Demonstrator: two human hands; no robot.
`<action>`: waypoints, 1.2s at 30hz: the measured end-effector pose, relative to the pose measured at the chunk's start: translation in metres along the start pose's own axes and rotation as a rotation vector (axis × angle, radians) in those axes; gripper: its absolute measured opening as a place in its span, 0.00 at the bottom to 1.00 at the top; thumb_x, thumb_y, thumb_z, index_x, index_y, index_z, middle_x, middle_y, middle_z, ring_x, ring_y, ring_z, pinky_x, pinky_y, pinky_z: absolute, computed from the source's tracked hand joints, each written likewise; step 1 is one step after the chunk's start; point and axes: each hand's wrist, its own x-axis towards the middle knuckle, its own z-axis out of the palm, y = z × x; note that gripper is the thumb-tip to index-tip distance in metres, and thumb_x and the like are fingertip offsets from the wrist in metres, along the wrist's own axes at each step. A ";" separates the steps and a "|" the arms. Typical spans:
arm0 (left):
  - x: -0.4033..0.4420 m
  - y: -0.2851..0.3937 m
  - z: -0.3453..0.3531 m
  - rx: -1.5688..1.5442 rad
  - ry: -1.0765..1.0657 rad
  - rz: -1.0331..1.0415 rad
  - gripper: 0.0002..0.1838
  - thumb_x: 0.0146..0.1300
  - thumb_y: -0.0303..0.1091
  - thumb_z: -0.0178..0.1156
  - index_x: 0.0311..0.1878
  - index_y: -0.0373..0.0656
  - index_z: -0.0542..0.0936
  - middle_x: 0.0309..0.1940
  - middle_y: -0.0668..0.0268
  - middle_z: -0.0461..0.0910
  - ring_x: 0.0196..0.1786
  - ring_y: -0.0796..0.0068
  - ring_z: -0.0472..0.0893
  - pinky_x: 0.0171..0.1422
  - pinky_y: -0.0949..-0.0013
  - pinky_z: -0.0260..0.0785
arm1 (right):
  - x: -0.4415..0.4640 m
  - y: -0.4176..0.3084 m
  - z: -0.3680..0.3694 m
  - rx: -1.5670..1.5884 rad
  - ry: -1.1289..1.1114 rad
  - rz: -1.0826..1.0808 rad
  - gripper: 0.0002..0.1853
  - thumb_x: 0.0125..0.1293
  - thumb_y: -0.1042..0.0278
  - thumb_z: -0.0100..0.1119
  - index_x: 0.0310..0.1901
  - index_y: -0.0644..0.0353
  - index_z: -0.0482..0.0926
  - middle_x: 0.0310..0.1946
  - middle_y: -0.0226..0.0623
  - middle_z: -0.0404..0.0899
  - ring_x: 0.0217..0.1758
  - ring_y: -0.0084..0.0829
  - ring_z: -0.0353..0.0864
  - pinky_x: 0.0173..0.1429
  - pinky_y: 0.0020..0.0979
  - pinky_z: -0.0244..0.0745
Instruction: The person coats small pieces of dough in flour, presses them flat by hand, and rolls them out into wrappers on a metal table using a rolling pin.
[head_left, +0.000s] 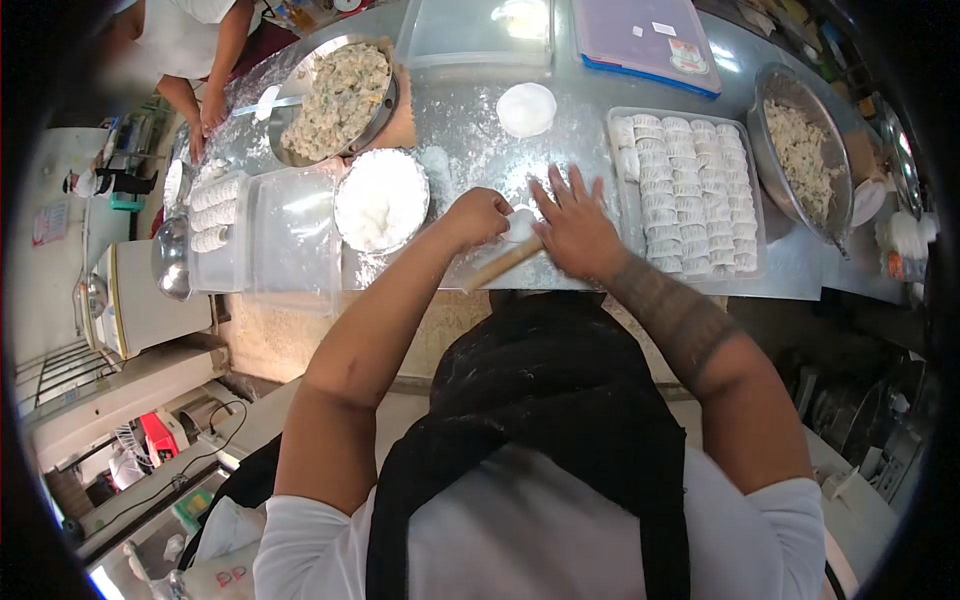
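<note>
On the floured metal table lies a small round dough wrapper (520, 224). My left hand (478, 218) has its fingers pinched together at the wrapper's left edge. A wooden rolling pin (502, 265) lies slanted at the near edge, its upper end by my right hand (575, 225). That hand is flat with its fingers spread, just right of the wrapper, and its palm hides the pin's end. Left of my hands stands a bowl of white flour (381, 200). Farther up the table is a round white stack or disc of dough (526, 109).
A tray of folded dumplings (690, 195) stands at right, beside a metal bowl of filling (800, 150). Another filling bowl (335, 100) is upper left, near a co-worker's hands (208, 115). Plastic trays (292, 232) and a purple-lidded box (645, 45) also stand there.
</note>
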 end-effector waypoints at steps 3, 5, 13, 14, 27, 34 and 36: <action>-0.012 0.017 -0.008 0.268 0.076 0.063 0.21 0.58 0.23 0.68 0.56 0.30 0.86 0.49 0.47 0.90 0.48 0.58 0.90 0.57 0.59 0.82 | 0.076 0.002 0.018 -0.042 0.085 0.024 0.37 0.84 0.46 0.47 0.87 0.55 0.56 0.88 0.59 0.49 0.91 0.61 0.45 0.88 0.71 0.39; -0.007 0.011 -0.008 0.256 0.154 0.123 0.21 0.58 0.23 0.69 0.56 0.29 0.86 0.48 0.47 0.91 0.48 0.58 0.91 0.58 0.59 0.82 | 0.105 0.006 0.029 -0.008 0.204 -0.006 0.37 0.84 0.47 0.47 0.86 0.56 0.56 0.88 0.59 0.48 0.91 0.61 0.45 0.89 0.70 0.39; -0.002 -0.012 0.005 -0.466 -0.038 -0.084 0.20 0.59 0.21 0.67 0.57 0.31 0.87 0.44 0.57 0.91 0.46 0.70 0.89 0.48 0.63 0.83 | -0.021 0.004 -0.003 0.032 -0.031 -0.021 0.38 0.84 0.47 0.49 0.86 0.58 0.57 0.86 0.66 0.50 0.89 0.66 0.48 0.88 0.73 0.38; -0.004 -0.012 0.002 -0.148 -0.029 0.009 0.21 0.58 0.20 0.68 0.57 0.31 0.87 0.44 0.53 0.91 0.45 0.68 0.90 0.48 0.63 0.83 | -0.022 0.004 -0.003 0.040 -0.049 -0.021 0.38 0.84 0.47 0.49 0.86 0.58 0.57 0.86 0.66 0.50 0.89 0.67 0.48 0.87 0.73 0.39; 0.003 -0.030 0.010 -0.508 0.039 -0.146 0.23 0.57 0.22 0.67 0.59 0.34 0.88 0.47 0.46 0.90 0.48 0.52 0.90 0.57 0.57 0.83 | -0.035 0.005 0.001 0.044 -0.059 -0.034 0.40 0.81 0.46 0.54 0.86 0.58 0.56 0.86 0.64 0.51 0.90 0.67 0.46 0.87 0.75 0.37; -0.006 -0.002 -0.001 0.075 0.182 0.016 0.24 0.56 0.25 0.70 0.58 0.33 0.87 0.51 0.46 0.90 0.52 0.48 0.90 0.60 0.55 0.81 | 0.098 0.004 0.026 0.035 0.160 -0.082 0.40 0.82 0.46 0.50 0.88 0.56 0.53 0.87 0.62 0.48 0.91 0.64 0.43 0.87 0.74 0.36; -0.003 -0.006 0.001 0.076 0.237 0.067 0.22 0.58 0.22 0.67 0.58 0.33 0.87 0.50 0.48 0.91 0.52 0.53 0.91 0.61 0.56 0.81 | 0.105 0.003 0.022 0.085 0.231 -0.110 0.41 0.83 0.46 0.50 0.88 0.56 0.52 0.87 0.63 0.47 0.91 0.65 0.43 0.88 0.74 0.36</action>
